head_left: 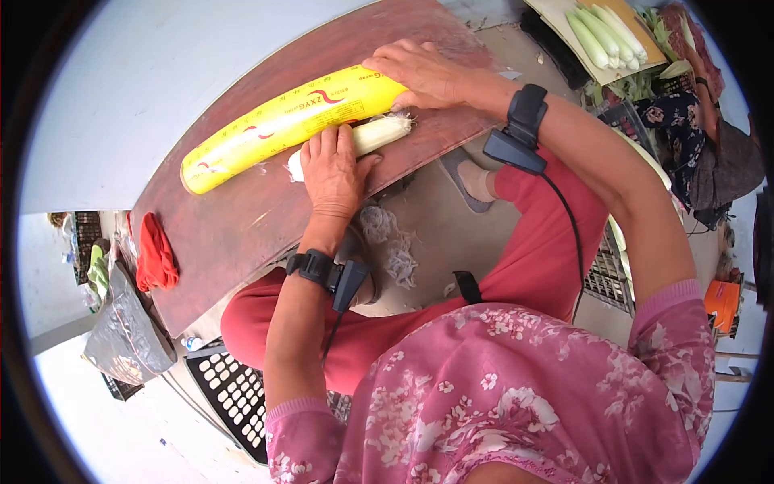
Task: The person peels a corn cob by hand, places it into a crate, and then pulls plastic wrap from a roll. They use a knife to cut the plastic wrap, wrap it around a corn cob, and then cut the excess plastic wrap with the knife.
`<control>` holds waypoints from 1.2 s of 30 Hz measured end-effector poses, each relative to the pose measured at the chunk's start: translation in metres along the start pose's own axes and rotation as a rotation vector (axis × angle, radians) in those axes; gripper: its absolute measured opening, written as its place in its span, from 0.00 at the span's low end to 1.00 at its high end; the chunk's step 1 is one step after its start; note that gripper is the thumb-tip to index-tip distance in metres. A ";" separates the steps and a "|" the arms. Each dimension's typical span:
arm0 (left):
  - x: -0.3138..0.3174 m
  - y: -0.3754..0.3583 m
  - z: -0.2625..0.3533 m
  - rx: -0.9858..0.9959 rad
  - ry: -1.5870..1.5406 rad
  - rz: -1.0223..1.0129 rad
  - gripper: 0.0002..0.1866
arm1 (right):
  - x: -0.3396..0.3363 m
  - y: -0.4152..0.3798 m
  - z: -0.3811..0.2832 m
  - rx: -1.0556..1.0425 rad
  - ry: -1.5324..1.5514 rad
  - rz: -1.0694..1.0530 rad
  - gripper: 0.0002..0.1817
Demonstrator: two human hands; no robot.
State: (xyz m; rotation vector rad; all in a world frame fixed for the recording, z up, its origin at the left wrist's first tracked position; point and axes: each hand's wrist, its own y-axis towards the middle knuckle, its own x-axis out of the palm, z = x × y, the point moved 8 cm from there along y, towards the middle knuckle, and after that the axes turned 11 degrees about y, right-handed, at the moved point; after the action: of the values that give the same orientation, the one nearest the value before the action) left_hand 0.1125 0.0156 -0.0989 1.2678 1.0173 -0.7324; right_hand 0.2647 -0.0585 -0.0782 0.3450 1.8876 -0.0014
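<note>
A long yellow roll of plastic film (266, 129) with red and dark print lies slantwise on the dark red table (242, 226). Along its near side rests a pale ear of corn (383, 133), with frayed silk at its right tip and a whitish left end. My left hand (330, 171) is closed over the corn, its fingertips against the roll's near side; the palm hides the middle of the ear. At the roll's right end my right hand (423, 77) curls its fingers over the top, thumb on the near side.
A red cloth (156, 254) lies at the table's left edge. Pale shreds (399, 254) litter the floor by my feet. A black crate (230, 391) stands at lower left. Several ears of corn (605, 36) lie on a board at upper right, near another person (697, 137).
</note>
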 end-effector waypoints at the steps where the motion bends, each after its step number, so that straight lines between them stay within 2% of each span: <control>1: 0.000 0.002 0.001 0.006 0.010 -0.004 0.35 | -0.001 0.004 0.003 0.016 0.007 -0.028 0.37; 5: 0.003 0.010 0.003 0.036 0.055 -0.057 0.35 | 0.000 0.012 0.016 -0.026 0.158 -0.062 0.39; 11: 0.005 0.019 0.003 0.050 0.080 -0.210 0.33 | -0.001 0.016 0.022 0.061 0.193 -0.085 0.40; 14: 0.005 0.019 0.000 0.082 0.049 -0.151 0.30 | -0.017 0.014 0.011 0.042 0.042 0.014 0.32; 17: 0.008 0.018 -0.002 0.094 0.028 -0.174 0.29 | -0.028 0.015 -0.003 0.065 0.074 0.051 0.21; 20: 0.007 0.014 -0.004 0.097 0.003 -0.167 0.28 | 0.003 0.019 0.010 0.080 0.169 0.141 0.12; 23: 0.006 0.014 -0.004 0.102 -0.001 -0.178 0.28 | -0.012 0.009 -0.015 0.017 0.051 0.137 0.06; 26: 0.005 0.014 -0.004 0.077 0.006 -0.187 0.28 | -0.006 0.008 -0.011 0.165 0.126 0.032 0.04; 29: 0.009 0.012 -0.006 0.062 0.038 -0.234 0.33 | 0.001 -0.001 -0.018 0.202 0.230 -0.156 0.04; 32: 0.005 0.013 -0.004 0.080 0.006 -0.167 0.28 | 0.006 -0.016 -0.028 0.163 0.171 -0.241 0.05; 35: 0.005 0.013 -0.003 0.078 0.007 -0.156 0.28 | 0.008 -0.020 -0.031 0.188 0.108 -0.331 0.06; 36: 0.005 0.013 -0.003 0.078 0.009 -0.156 0.28 | 0.009 -0.021 -0.031 0.170 0.098 -0.299 0.06</control>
State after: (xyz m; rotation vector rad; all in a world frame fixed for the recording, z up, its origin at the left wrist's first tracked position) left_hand 0.1250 0.0215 -0.0983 1.2691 1.1132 -0.8939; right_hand 0.2286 -0.0709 -0.0789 0.1773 2.0258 -0.3537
